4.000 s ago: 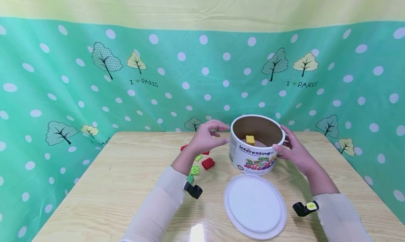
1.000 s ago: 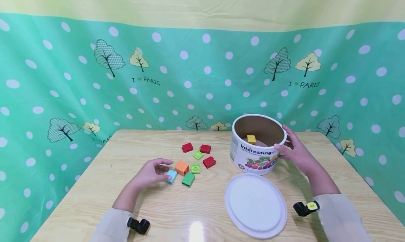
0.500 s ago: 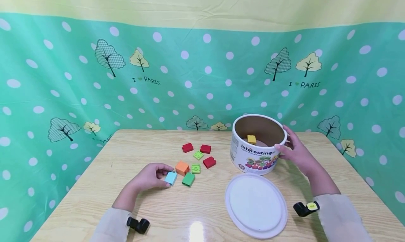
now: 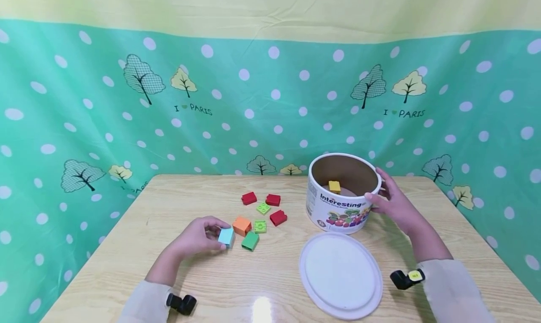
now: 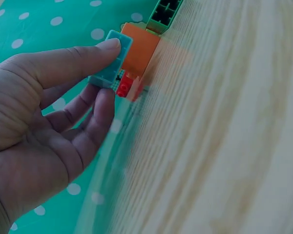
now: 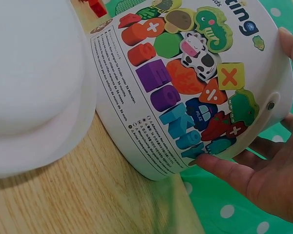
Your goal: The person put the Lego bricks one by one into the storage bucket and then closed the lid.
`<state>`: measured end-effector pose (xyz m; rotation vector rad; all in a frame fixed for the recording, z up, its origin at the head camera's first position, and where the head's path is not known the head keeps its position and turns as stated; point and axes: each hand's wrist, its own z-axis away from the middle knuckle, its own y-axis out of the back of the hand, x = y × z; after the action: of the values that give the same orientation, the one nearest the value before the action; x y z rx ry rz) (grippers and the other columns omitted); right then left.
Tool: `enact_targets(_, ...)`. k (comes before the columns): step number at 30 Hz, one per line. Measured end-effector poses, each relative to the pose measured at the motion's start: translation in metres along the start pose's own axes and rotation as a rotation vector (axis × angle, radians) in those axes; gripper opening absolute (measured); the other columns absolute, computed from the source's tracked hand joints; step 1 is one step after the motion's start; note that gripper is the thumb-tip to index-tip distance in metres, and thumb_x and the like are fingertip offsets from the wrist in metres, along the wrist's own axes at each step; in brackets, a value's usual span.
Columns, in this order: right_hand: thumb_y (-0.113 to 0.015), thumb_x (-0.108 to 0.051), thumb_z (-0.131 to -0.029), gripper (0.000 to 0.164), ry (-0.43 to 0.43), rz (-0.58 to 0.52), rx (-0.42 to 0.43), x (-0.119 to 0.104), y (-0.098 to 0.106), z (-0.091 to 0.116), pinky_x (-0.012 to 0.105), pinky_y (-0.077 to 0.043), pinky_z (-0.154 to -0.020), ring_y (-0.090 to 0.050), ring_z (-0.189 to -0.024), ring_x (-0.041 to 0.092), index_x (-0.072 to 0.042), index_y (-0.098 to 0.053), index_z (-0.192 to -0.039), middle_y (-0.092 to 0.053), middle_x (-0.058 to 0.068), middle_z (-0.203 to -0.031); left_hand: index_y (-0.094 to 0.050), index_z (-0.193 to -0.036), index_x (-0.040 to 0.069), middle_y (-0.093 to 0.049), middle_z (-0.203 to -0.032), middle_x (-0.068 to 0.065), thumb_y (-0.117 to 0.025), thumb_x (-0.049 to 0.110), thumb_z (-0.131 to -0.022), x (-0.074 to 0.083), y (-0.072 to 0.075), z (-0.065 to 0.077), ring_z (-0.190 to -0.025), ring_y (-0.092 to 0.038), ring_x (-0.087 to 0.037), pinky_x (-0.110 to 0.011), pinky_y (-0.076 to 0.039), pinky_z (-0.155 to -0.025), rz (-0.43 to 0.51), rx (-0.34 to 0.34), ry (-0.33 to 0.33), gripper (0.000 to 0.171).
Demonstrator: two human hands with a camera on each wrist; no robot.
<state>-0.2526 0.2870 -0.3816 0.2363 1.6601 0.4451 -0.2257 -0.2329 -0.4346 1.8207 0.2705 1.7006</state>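
Observation:
In the head view my left hand (image 4: 197, 237) pinches a light blue toy building block (image 4: 226, 237) between thumb and fingers. In the left wrist view the thumb lies on the upper face of the light blue block (image 5: 106, 73), with fingertips beneath. An orange block (image 4: 242, 225) and a dark green block (image 4: 250, 241) lie just right of it. My right hand (image 4: 396, 202) grips the right side of a white printed bucket (image 4: 313, 203), thumb in front and some fingers hidden behind. One yellow block (image 4: 334, 187) shows inside the bucket.
Behind the orange block lie two lime green blocks (image 4: 260, 226) and three red blocks (image 4: 278, 218). A round white lid (image 4: 340, 276) rests on the wooden table (image 4: 127, 252) in front of the bucket. A polka-dot curtain (image 4: 236, 102) hangs behind the table.
My left hand has moved from beside the bucket down left to the blocks and closed its fingers on the light blue block. The right hand stays on the bucket.

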Motion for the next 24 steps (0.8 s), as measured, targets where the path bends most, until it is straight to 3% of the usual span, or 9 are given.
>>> enact_targets(9, -0.063, -0.042, -0.094, 0.092, -0.017, 0.015, 0.005, 0.001, 0.0, 0.0, 0.058, -0.046, -0.093, -0.023, -0.137, 0.052, -0.036, 0.005, -0.156, -0.011, 0.025, -0.158, -0.069, -0.115, 0.006, -0.062, -0.105, -0.011, -0.088, 0.009, -0.069, 0.008, 0.0, 0.002, -0.095, -0.059, -0.027, -0.03, -0.057, -0.074, 0.112, -0.001, -0.031, 0.05)
enact_targets(16, -0.063, -0.041, -0.094, 0.092, -0.018, 0.015, 0.01, 0.002, 0.001, -0.001, 0.058, -0.046, -0.092, -0.023, -0.137, 0.051, -0.037, 0.004, -0.156, -0.012, 0.024, -0.158, -0.071, -0.114, 0.012, -0.061, -0.117, -0.007, -0.087, 0.009, -0.071, 0.016, -0.006, -0.001, -0.105, -0.058, -0.028, -0.028, -0.056, -0.079, 0.158, 0.093, -0.047, 0.046)
enact_targets(24, -0.063, -0.038, -0.095, 0.093, -0.008, -0.006, 0.001, 0.0, 0.0, 0.0, 0.059, -0.047, -0.091, -0.024, -0.137, 0.052, -0.032, 0.005, -0.157, -0.011, 0.026, -0.157, -0.07, -0.116, 0.01, -0.057, -0.122, -0.008, -0.087, 0.006, -0.072, 0.034, -0.018, -0.004, -0.109, -0.056, -0.031, -0.028, -0.056, -0.08, 0.248, 0.175, -0.049, 0.048)
